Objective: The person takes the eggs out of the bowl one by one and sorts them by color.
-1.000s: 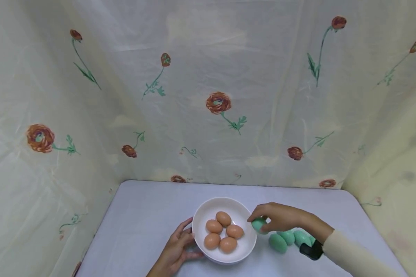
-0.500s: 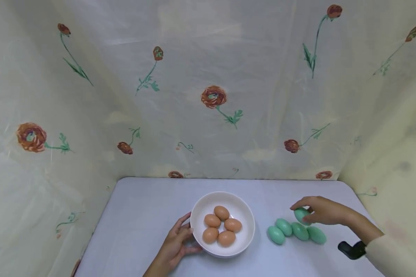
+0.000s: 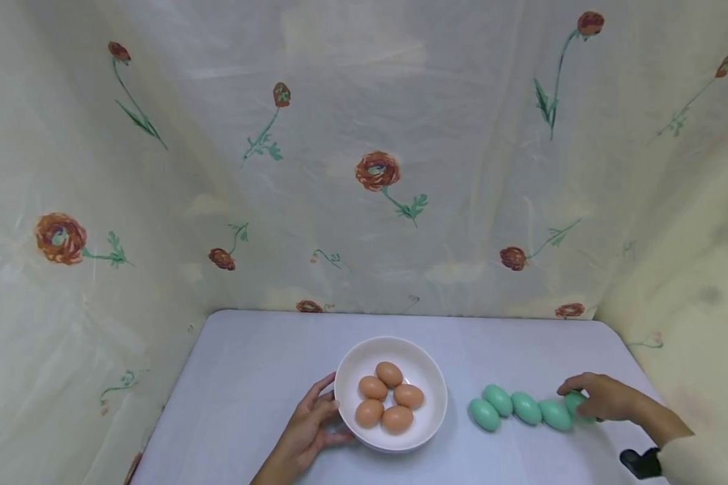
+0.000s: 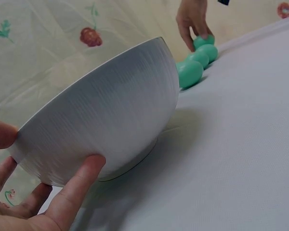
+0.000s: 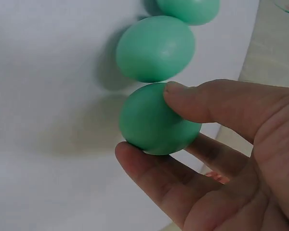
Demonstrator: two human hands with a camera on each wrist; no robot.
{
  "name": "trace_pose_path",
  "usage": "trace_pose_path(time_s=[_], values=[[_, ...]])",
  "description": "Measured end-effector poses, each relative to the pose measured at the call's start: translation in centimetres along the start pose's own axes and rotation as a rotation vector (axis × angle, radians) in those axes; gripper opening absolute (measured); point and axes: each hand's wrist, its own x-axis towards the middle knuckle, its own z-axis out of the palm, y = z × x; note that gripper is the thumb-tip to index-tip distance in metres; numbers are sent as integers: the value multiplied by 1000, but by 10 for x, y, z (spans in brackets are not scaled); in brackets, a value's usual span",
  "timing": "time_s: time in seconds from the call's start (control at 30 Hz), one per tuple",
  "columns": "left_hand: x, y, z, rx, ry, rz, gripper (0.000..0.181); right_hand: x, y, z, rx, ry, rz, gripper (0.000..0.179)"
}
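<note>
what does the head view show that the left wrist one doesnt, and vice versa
Only the head view shows the inside of the white bowl, with five brown eggs in it.
Only the left wrist view shows the bowl's foot and the streaks on its outer wall.
Both show the left hand holding the white bowl, the right hand holding a green egg, and other green eggs in a line beside it.

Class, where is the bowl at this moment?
In the head view, the bowl stands on the table, left of the green eggs, with the left hand holding its near left side.
</note>
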Motion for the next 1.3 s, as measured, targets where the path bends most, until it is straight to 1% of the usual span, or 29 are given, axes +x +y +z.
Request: trace_pose_path(time_s=[0.13,0.23,0.4,0.6,0.73,0.97,1.07,1.17,1.3], values=[[-1,0,1,4,6,-2,67,3,9,8,7,0,15,39],[0,0,1,8,2,1,66,5,12,11,38,-10,54,40],[0,-2,1,1,-1,-4,66,7,15,15,42,-21,62,40],[1,-2,1,-6,2,-9,67,7,17,18,22,-30,49,38],[2,-1,2,-6,-1,-8,67,7,17,19,31,-27,49,38],[1,-1,2,-12,-4,-9,68,5,16,20,88,-47,100,40],[1,-1,3,-13,-1,-12,68,2,15,18,91,-54,99,43],[1,0,3,-10,-1,-11,68,-1,9,11,31,-31,24,43],[0,0,2,-9,-1,-5,68,-1,-10,-4,-76,43,-127,41]])
